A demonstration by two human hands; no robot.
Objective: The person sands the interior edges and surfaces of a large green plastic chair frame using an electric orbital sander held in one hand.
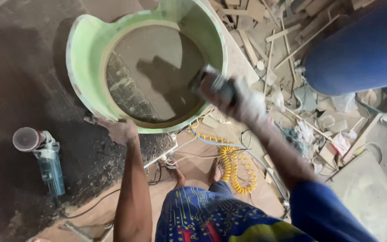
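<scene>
Patterned shorts (211, 219) above yellow coiled hose (234, 166); angle grinder (45, 157) lies left.

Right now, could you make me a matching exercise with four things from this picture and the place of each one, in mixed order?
Things:
1. left hand
2. right hand
3. angle grinder
4. yellow coiled hose

Places:
A. lying on the dark floor at the left
B. on the lower rim of the green round form
C. on the floor near the bare feet
D. gripping a power tool at the form's right inner edge

Pairs: 1-B, 2-D, 3-A, 4-C
</scene>
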